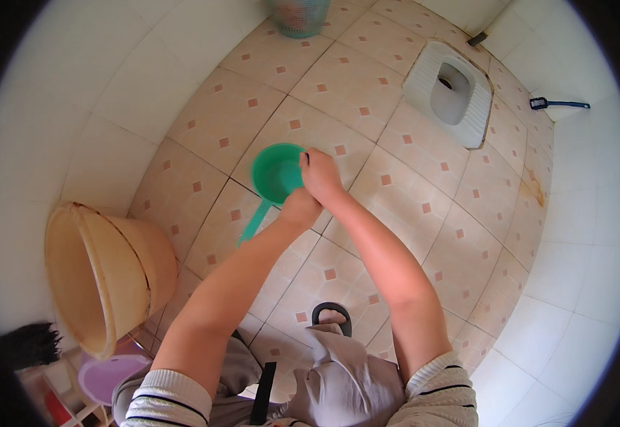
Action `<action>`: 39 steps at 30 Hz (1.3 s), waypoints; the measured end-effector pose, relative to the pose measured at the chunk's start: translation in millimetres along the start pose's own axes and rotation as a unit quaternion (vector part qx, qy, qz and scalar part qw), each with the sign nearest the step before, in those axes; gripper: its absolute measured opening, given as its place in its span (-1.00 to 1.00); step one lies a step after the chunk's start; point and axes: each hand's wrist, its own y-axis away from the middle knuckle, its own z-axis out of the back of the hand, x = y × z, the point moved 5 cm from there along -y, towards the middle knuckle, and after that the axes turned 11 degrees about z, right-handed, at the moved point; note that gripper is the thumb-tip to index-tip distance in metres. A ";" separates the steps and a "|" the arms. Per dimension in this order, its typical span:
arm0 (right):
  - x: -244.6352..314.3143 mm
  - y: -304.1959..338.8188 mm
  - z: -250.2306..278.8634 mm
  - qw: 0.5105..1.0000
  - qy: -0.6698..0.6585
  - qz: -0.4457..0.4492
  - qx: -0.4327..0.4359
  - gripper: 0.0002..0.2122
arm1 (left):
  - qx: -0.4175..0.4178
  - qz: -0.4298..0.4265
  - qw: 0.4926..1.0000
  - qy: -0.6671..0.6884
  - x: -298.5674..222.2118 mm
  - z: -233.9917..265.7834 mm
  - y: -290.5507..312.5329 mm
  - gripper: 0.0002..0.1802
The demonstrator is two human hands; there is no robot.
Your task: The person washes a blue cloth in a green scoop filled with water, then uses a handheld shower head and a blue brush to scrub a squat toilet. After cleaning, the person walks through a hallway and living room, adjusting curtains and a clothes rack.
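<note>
A green plastic dipper [274,167] sits in front of me with its round bowl facing up, its handle pointing toward my lower left. My right hand [321,175] is closed, overlapping the right rim of the bowl. Close against it and a little lower, my left hand [301,208] is curled, its fingers mostly hidden. Both hands are pressed together at the bowl's right side. What they hold, if anything, cannot be made out, nor whether they touch the rim.
On the left stands a tall yellowish bucket [121,267] with a wire handle. A purple basin [110,373] and a black brush [31,346] are below it. At the back are a teal basket [299,18] and a squat toilet [466,117]; a dark brush [559,104] lies by the right wall.
</note>
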 end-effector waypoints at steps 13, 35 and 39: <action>-22.2 9.3 7.1 0.997 0.012 -0.071 -0.029 -0.75 | -0.047 0.016 0.997 -0.051 -13.2 -4.3 -0.7 -0.76; -7.8 67.6 -2.8 0.951 -0.298 0.038 0.075 -0.82 | 0.039 0.258 0.764 0.590 49.5 132.2 16.2 -0.55; 2.9 66.3 9.9 0.976 -0.211 0.054 0.012 -0.66 | -0.011 0.176 0.781 0.598 49.4 121.0 4.8 -0.59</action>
